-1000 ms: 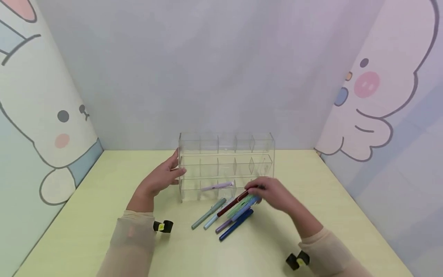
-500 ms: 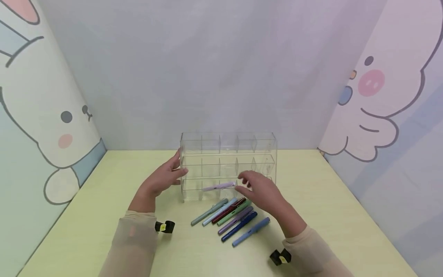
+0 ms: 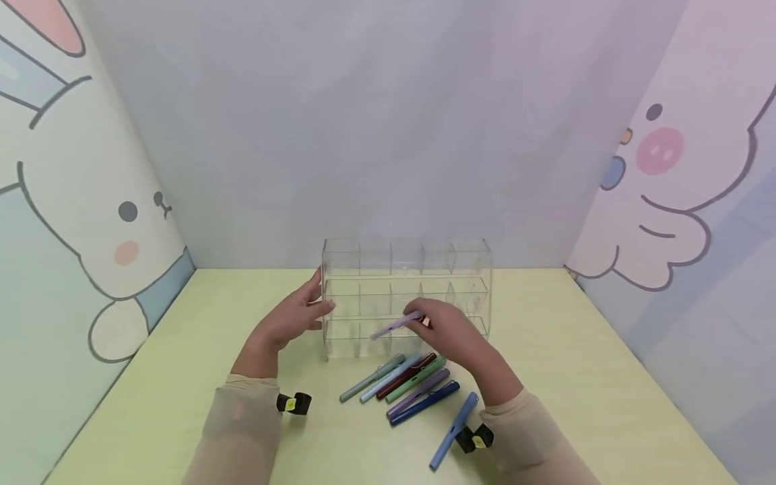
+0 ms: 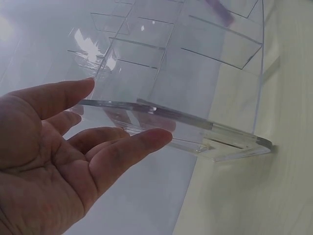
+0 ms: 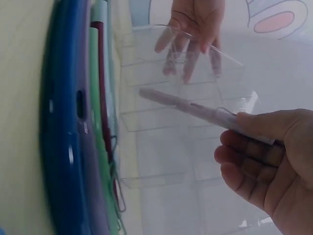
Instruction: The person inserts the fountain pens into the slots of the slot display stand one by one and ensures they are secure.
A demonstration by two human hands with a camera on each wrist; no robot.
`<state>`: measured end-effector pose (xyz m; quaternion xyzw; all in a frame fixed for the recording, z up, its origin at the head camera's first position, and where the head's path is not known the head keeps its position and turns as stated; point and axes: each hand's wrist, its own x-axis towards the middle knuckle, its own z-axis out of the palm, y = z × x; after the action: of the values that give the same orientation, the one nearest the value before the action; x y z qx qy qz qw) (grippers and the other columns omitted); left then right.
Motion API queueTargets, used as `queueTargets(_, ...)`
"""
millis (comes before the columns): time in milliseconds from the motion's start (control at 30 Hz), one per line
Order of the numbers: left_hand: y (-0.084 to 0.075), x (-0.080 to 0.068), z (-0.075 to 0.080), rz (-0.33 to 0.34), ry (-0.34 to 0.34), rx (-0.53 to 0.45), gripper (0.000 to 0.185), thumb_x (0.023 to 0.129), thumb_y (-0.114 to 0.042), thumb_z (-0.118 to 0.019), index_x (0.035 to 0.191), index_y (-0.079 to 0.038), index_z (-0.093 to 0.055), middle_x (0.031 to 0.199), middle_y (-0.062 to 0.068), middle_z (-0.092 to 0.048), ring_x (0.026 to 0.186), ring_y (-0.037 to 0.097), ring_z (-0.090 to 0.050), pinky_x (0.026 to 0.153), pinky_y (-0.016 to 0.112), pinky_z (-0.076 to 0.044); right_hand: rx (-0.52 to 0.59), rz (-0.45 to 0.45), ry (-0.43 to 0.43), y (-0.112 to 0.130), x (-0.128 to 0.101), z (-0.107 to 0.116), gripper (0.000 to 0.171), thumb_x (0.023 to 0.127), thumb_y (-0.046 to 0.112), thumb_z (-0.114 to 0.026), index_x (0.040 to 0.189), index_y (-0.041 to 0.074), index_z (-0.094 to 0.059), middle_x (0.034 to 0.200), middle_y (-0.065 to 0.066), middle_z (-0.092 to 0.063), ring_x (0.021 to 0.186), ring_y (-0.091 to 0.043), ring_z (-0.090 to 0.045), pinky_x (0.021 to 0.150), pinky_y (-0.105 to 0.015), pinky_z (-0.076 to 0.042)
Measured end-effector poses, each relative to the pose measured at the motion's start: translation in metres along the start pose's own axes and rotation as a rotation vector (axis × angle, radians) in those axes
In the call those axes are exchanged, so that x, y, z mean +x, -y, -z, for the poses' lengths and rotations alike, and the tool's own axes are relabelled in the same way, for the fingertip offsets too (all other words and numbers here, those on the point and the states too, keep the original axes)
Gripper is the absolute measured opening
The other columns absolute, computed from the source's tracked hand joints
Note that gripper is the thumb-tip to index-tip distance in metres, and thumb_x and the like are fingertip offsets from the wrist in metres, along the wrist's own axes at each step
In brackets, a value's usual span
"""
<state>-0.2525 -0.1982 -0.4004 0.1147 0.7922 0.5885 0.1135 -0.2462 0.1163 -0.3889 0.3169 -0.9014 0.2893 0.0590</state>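
Observation:
My right hand (image 3: 451, 331) pinches a pale lilac pen (image 3: 391, 328) near its capped end, thumb against fingers. The pen slants in front of the lower tier of a clear acrylic rack (image 3: 376, 294), its free end pointing left. In the right wrist view the pen's metal clip shows beside the thumb (image 5: 274, 125). My left hand (image 3: 291, 320) touches the rack's left side panel (image 4: 181, 116), with fingers spread and mostly straight and the thumb by the front edge. Below the rack several pens lie side by side, among them a dark red pen (image 3: 405, 377) and a green pen (image 3: 415, 380).
A light blue pen (image 3: 453, 431) lies apart at the right, beside the black wrist device (image 3: 474, 439) on my right sleeve. A dark blue pen (image 3: 424, 404) is at the near side of the group. Behind the pale yellow table (image 3: 564, 350) hangs a grey backdrop (image 3: 388, 135).
The right hand let go of the light blue pen and took hold of the lilac pen, which leaned in the rack's lower tier. The light blue pen has since turned and shifted nearer.

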Motion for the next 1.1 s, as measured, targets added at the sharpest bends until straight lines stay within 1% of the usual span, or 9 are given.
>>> queueTargets(67,-0.001,0.0,0.002,0.0,0.001,0.002,0.075,0.094,-0.034,-0.055,0.142,-0.05,0.001,0.153,0.01,-0.012,0.129,0.031,-0.036,0.092,0.048,-0.045,0.109,0.021,-0.065,-0.004,-0.002,0.009,0.016,0.091,0.031,-0.06,0.106,0.024,-0.062,0.09,0.012,-0.061,0.07,-0.005,-0.056,0.056,-0.025,-0.047)
queueTargets(167,0.0,-0.001,0.006,0.007,0.001,0.005,0.075,0.095,-0.032,-0.054,0.142,-0.05,0.001,0.154,0.01,-0.011,0.129,0.032,-0.036,0.092,0.048,-0.045,0.309,0.085,-0.141,-0.008,-0.004,0.023,0.021,0.092,0.026,-0.059,0.112,0.02,-0.059,0.098,0.005,-0.066,0.075,-0.008,-0.064,0.06,-0.026,-0.054)
queueTargets(267,0.002,-0.002,0.01,0.016,-0.011,0.009,0.074,0.095,-0.03,-0.053,0.142,-0.05,0.001,0.154,0.009,-0.011,0.129,0.031,-0.036,0.092,0.048,-0.044,0.439,0.142,-0.19,-0.008,-0.004,0.037,0.027,0.092,0.015,-0.058,0.118,0.015,-0.054,0.105,-0.004,-0.067,0.081,-0.013,-0.067,0.066,-0.029,-0.056)
queueTargets(433,0.004,-0.004,0.014,-0.001,-0.022,0.009,0.076,0.094,-0.034,-0.054,0.143,-0.048,0.001,0.153,0.009,-0.013,0.13,0.03,-0.035,0.092,0.048,-0.045,0.492,0.177,-0.259,0.002,-0.007,0.061,0.036,0.091,0.0,-0.055,0.125,0.004,-0.047,0.101,-0.017,-0.067,0.081,-0.025,-0.067,0.066,-0.035,-0.056)
queueTargets(533,0.004,-0.004,0.016,-0.004,-0.027,0.011,0.077,0.092,-0.038,-0.056,0.143,-0.049,0.0,0.153,0.008,-0.013,0.13,0.029,-0.035,0.092,0.048,-0.045,0.53,0.165,-0.309,0.007,-0.01,0.072,0.036,0.091,-0.003,-0.053,0.126,-0.001,-0.045,0.101,-0.025,-0.064,0.085,-0.032,-0.066,0.069,-0.038,-0.055)
queueTargets(600,0.005,-0.004,0.017,-0.004,-0.027,0.013,0.077,0.091,-0.04,-0.057,0.143,-0.049,0.0,0.153,0.008,-0.013,0.13,0.03,-0.034,0.092,0.048,-0.045,0.557,0.156,-0.353,0.007,-0.01,0.075,0.034,0.092,-0.003,-0.052,0.126,-0.002,-0.045,0.104,-0.028,-0.062,0.089,-0.033,-0.064,0.071,-0.038,-0.054)
queueTargets(767,0.008,-0.003,0.017,-0.003,-0.015,0.001,0.078,0.092,-0.038,-0.056,0.144,-0.047,0.002,0.154,0.007,-0.012,0.13,0.03,-0.034,0.093,0.049,-0.044,0.647,0.166,-0.509,0.0,-0.009,0.075,0.033,0.092,-0.005,-0.05,0.125,-0.005,-0.045,0.107,-0.029,-0.058,0.093,-0.032,-0.063,0.075,-0.037,-0.053)
queueTargets(1000,0.013,-0.002,0.012,-0.001,-0.02,-0.009,0.073,0.096,-0.029,-0.052,0.144,-0.048,0.0,0.153,0.011,-0.012,0.13,0.031,-0.034,0.093,0.049,-0.044,0.86,0.262,-0.717,-0.014,-0.005,0.065,0.04,0.089,-0.011,-0.05,0.127,-0.006,-0.037,0.104,-0.034,-0.057,0.091,-0.036,-0.064,0.076,-0.042,-0.052)
queueTargets(1100,0.014,-0.002,0.011,-0.001,-0.016,-0.008,0.073,0.095,-0.031,-0.053,0.144,-0.048,0.0,0.153,0.011,-0.013,0.13,0.031,-0.035,0.093,0.049,-0.044,0.911,0.304,-0.779,-0.018,-0.001,0.06,0.04,0.088,-0.013,-0.05,0.124,-0.007,-0.034,0.102,-0.035,-0.058,0.09,-0.037,-0.064,0.075,-0.041,-0.053)
